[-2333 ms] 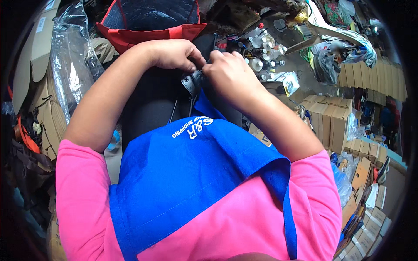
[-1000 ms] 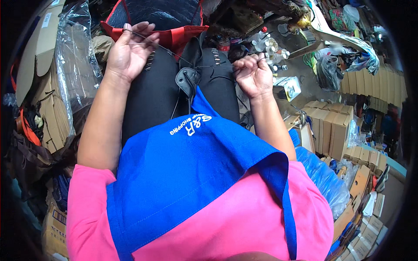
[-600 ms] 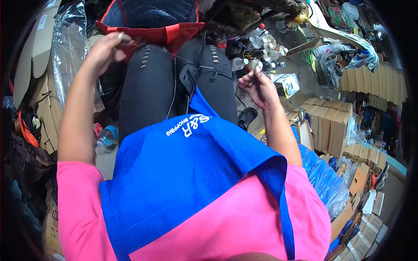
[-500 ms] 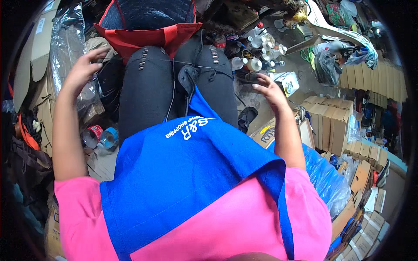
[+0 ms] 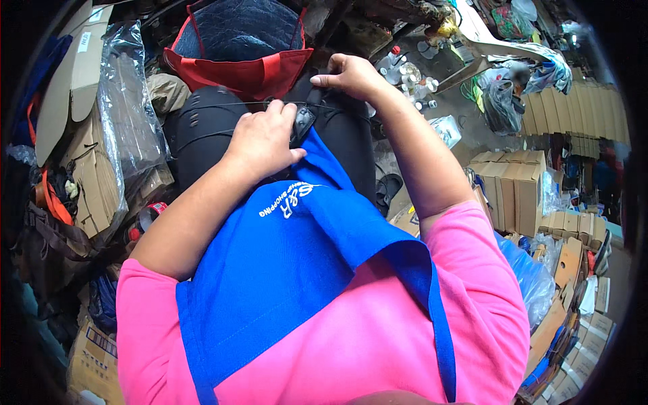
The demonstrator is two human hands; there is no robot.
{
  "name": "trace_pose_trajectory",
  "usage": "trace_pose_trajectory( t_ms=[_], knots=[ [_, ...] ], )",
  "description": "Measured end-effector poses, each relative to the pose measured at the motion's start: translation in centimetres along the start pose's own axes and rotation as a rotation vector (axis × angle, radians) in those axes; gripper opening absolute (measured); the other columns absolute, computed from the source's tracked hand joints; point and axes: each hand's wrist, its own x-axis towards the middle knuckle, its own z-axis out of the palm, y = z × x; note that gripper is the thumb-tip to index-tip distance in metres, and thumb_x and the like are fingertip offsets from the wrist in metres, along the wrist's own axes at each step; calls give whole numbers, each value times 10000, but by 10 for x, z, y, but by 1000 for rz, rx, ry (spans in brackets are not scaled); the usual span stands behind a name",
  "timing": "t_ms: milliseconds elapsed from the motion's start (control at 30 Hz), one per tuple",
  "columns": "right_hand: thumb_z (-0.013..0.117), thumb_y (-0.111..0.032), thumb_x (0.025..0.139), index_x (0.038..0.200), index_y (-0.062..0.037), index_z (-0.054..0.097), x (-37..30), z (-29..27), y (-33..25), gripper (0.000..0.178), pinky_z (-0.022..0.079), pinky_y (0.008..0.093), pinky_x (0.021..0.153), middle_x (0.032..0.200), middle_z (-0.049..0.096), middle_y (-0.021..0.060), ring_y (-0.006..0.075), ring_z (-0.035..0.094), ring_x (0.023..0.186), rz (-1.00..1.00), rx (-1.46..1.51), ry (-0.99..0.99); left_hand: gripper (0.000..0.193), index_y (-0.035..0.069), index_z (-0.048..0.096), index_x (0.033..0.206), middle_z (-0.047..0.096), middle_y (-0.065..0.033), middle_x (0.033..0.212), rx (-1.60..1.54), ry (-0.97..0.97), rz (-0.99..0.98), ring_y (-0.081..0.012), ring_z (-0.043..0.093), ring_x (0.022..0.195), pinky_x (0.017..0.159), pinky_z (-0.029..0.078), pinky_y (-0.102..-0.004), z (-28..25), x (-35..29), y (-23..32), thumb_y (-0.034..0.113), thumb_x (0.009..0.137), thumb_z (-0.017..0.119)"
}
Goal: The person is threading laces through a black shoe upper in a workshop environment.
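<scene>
My left hand [image 5: 263, 138] lies over my lap, its fingers bent and its thumb apart, around the near side of a small black piece [image 5: 304, 124] laced with cord. A thin black cord [image 5: 226, 104] runs across the knees of my black trousers [image 5: 347, 138]. Farther off, above the right knee, my right hand [image 5: 354, 77] has thumb and forefinger drawn toward each other in a pinch; what lies between them is too small to make out. A blue apron [image 5: 270, 270] covers my front, its pointed end reaching up to the black piece.
Just beyond my knees a red bag [image 5: 246, 74] with a silvery lining stands open. Several plastic bottles [image 5: 412, 77] are at its right. Flattened cardboard and clear plastic [image 5: 128, 101] lie left, with bundled cardboard [image 5: 513, 192] on the right.
Both hands have come in from wide apart: the left moved right to the black piece, the right moved left and farther out over the knee. The cord stretched across the knees has slackened.
</scene>
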Motion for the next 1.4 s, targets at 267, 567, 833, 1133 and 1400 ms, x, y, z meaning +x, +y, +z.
trace_pose_trajectory(
  t_ms=[267,567,833,1133,1400],
  knots=[
    [776,-164,774,782,-51,568,-70,-5,9,237,400,215,577,676,550,-36,53,483,629,-213,562,216,630,45,499,1219,602,-159,1068,-238,184,339,-330,614,961,824,508,-416,18,-28,-17,82,630,723],
    [717,-371,809,877,-66,671,-83,-16,8,316,413,243,525,637,586,-7,84,541,583,188,559,-287,640,56,441,1238,440,-183,1378,-212,3,223,-401,615,969,842,513,-434,29,-20,-1,138,664,712],
    [697,-297,856,770,-74,617,-43,-15,16,252,388,219,569,664,552,-55,41,493,626,28,489,-373,608,52,431,1240,598,-233,1101,-218,-71,132,-405,622,925,820,503,-452,8,-21,10,211,721,705],
    [727,-307,824,928,-17,589,-61,-6,-8,337,455,276,632,711,585,27,111,541,670,-189,151,113,315,56,629,1069,568,-146,1193,-541,198,267,-292,539,1147,978,421,-376,-8,49,-32,176,780,664],
    [594,-278,828,843,-57,682,-66,-2,-10,239,502,436,681,759,646,174,349,639,746,-324,-83,-105,365,77,582,1124,468,-146,1330,-593,40,320,-282,433,1266,1065,333,-362,34,96,-31,118,774,674]
  ],
)
